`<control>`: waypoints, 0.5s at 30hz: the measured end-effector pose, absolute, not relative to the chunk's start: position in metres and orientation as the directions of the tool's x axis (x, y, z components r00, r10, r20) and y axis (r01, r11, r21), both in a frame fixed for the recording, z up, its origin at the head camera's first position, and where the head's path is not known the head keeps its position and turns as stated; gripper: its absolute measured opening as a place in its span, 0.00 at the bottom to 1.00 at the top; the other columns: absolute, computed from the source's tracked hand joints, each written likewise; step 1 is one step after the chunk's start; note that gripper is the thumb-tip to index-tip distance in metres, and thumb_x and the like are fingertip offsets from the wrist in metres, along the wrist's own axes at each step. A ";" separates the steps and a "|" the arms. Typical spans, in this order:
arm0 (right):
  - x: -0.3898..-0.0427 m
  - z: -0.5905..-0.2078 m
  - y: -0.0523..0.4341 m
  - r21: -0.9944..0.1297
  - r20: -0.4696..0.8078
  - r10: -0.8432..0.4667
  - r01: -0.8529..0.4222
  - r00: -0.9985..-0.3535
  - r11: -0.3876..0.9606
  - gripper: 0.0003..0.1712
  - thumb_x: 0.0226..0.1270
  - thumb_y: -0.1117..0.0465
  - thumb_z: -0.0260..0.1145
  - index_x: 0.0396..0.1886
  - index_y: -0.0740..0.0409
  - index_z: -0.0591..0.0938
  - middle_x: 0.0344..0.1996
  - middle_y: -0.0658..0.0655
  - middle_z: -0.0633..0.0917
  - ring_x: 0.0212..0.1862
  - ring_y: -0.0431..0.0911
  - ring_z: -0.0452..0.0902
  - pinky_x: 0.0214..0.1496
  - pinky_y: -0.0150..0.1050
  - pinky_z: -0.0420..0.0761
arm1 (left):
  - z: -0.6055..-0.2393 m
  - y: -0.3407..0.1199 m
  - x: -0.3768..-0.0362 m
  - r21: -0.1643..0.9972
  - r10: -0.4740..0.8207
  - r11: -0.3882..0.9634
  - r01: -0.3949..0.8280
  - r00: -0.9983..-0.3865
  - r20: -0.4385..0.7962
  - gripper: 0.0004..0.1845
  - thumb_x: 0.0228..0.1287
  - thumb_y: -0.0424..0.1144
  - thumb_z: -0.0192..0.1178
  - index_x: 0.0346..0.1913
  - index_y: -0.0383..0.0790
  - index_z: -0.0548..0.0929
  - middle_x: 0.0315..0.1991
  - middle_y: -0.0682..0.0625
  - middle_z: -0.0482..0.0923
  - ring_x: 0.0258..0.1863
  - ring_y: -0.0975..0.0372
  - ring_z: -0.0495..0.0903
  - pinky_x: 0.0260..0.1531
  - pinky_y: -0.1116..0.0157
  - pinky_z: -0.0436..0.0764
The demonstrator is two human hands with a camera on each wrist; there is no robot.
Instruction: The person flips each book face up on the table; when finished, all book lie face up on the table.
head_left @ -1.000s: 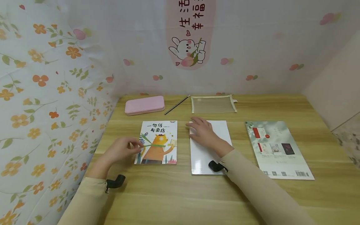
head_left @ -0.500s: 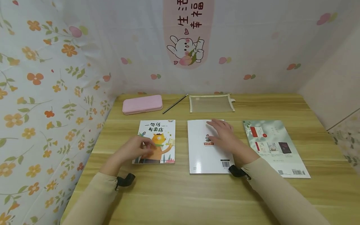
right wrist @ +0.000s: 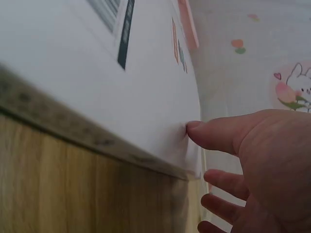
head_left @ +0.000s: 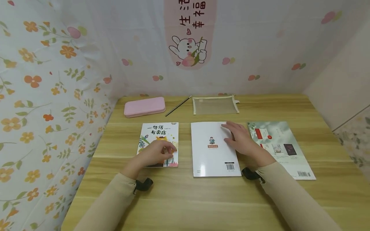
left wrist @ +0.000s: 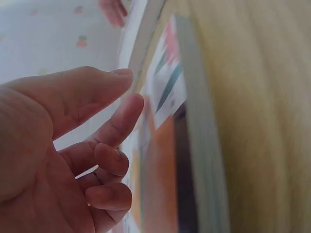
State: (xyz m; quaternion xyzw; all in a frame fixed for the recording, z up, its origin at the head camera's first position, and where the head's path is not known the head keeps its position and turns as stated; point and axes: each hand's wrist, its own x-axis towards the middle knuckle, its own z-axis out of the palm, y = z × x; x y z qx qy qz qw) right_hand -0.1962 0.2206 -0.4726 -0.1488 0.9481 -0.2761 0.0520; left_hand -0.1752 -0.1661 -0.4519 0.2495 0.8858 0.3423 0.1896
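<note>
My left hand is over the picture book, which has an orange bear on its cover. Its fingers are loosely bent, and in the left wrist view nothing lies between thumb and fingertips. At the right edge of a white book, lying with its barcode side up, is my right hand. In the right wrist view its thumb meets or nearly meets the white cover, while the other fingers extend past the edge. A green-and-white book lies just right of that hand, partly covered by it.
Along the back of the wooden table lie a pink pencil case, a thin dark pencil and a mesh zip pouch. Patterned cloth hangs behind the table and along its left side.
My left hand has moved right, from the picture book's left edge to over its cover. My right hand has slid right across the white book to its right edge, uncovering the printed figure and barcode.
</note>
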 end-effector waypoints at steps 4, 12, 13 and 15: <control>-0.196 -0.476 0.230 -0.541 0.004 -0.323 -0.273 -0.947 0.796 0.31 0.73 0.65 0.66 0.74 0.61 0.72 0.78 0.70 0.63 0.78 0.71 0.53 0.76 0.71 0.52 | -0.455 -0.159 -0.170 0.698 0.609 0.618 0.363 -0.782 -0.132 0.12 0.66 0.32 0.67 0.51 0.41 0.88 0.35 0.53 0.82 0.24 0.67 0.71 0.32 0.70 0.74; -0.200 -0.476 0.245 -0.560 0.042 -0.356 -0.317 -0.934 0.765 0.26 0.73 0.73 0.60 0.69 0.66 0.76 0.75 0.74 0.65 0.76 0.73 0.56 0.74 0.69 0.60 | -0.451 -0.141 -0.165 0.651 0.658 0.611 0.450 -0.746 -0.102 0.14 0.64 0.33 0.67 0.52 0.42 0.88 0.46 0.50 0.87 0.38 0.59 0.78 0.42 0.66 0.76; -0.201 -0.477 0.246 -0.555 0.045 -0.360 -0.323 -0.932 0.767 0.26 0.72 0.74 0.60 0.69 0.65 0.76 0.75 0.74 0.65 0.76 0.73 0.57 0.74 0.69 0.60 | -0.451 -0.138 -0.165 0.653 0.665 0.605 0.456 -0.740 -0.099 0.14 0.64 0.33 0.67 0.52 0.42 0.88 0.47 0.50 0.87 0.41 0.58 0.80 0.45 0.65 0.77; -0.204 -0.477 0.247 -0.542 0.046 -0.367 -0.332 -0.929 0.772 0.27 0.71 0.75 0.61 0.69 0.64 0.76 0.75 0.73 0.66 0.76 0.73 0.58 0.74 0.70 0.61 | -0.450 -0.133 -0.164 0.652 0.678 0.595 0.471 -0.730 -0.091 0.14 0.63 0.33 0.67 0.52 0.42 0.88 0.48 0.50 0.87 0.47 0.57 0.81 0.51 0.62 0.78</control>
